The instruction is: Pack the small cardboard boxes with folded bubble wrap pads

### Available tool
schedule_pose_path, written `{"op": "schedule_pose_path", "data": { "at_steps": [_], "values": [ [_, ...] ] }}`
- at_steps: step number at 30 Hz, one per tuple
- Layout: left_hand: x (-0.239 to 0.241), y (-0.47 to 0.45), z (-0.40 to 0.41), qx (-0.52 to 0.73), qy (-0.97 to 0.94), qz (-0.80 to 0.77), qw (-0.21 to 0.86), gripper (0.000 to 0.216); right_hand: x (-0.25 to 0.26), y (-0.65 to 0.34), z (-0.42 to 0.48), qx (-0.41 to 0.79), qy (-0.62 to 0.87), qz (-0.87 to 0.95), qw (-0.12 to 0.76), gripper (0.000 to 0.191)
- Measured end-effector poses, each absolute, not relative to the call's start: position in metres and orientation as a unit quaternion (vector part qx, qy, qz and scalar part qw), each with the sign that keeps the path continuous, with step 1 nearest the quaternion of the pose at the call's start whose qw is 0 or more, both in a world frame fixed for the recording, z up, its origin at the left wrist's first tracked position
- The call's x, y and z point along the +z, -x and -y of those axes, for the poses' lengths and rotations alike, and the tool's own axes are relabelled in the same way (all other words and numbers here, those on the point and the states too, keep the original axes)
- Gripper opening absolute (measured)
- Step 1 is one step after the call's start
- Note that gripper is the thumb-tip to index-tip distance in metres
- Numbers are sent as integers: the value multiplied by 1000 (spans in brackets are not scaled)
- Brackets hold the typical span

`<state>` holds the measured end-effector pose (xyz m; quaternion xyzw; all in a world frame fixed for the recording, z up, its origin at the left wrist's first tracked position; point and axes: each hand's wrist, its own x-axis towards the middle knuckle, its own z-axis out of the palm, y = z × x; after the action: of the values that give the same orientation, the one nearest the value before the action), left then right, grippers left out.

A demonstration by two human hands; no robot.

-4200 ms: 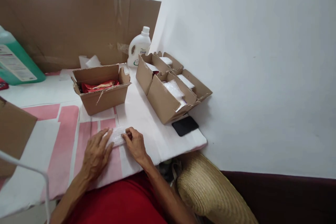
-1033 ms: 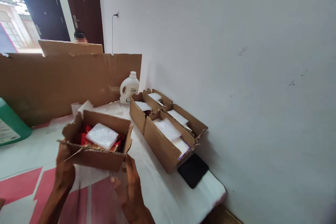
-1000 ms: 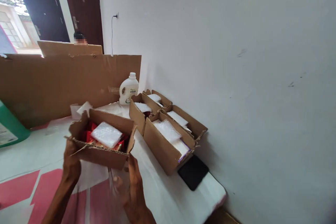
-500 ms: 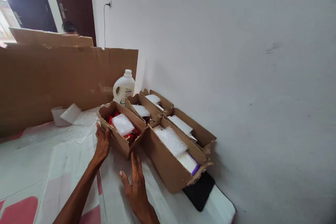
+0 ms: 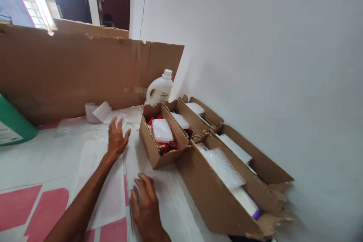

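An open cardboard box with red packets and a bubble-wrap pad on top sits on the white and pink table cover, pushed against the other boxes. My left hand hovers just left of this box with fingers spread, holding nothing. My right hand rests on the cover in front of the box, fingers loosely curled downward and empty.
Several more open cardboard boxes with bubble-wrap pads line the white wall. A white jug stands behind them, before a tall cardboard sheet. Loose bubble wrap lies at the back; a green jug stands at the left edge. Another person's head shows behind the cardboard.
Both hands carried the box of red packets to the right, set it beside the other boxes and let go. My left hand has drawn back to the left.
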<state>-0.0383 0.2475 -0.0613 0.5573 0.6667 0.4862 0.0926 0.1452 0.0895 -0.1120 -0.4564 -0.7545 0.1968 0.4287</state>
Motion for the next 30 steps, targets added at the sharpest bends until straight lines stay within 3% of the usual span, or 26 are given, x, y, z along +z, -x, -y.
{"op": "schedule_pose_path", "data": {
  "at_steps": [5,10,13,16,24,30],
  "values": [
    [-41,119,-259,430,-482,-760,-69,75,-94,-71,-181,238,443,770,393,61],
    [-54,164,-266,391,-479,-784,-47,24,-77,12,-294,230,456,800,314,77],
    [-62,159,-248,396,-483,-780,-38,21,-73,46,-320,188,428,856,219,68],
    [-60,144,-207,409,-469,-780,-61,24,-77,61,-319,196,415,869,187,40],
    [3,142,-52,427,-399,-779,-226,24,-66,47,-313,251,403,833,286,19],
    [61,138,59,290,-369,-816,-336,42,1,33,-303,276,430,732,450,35]
  ]
}}
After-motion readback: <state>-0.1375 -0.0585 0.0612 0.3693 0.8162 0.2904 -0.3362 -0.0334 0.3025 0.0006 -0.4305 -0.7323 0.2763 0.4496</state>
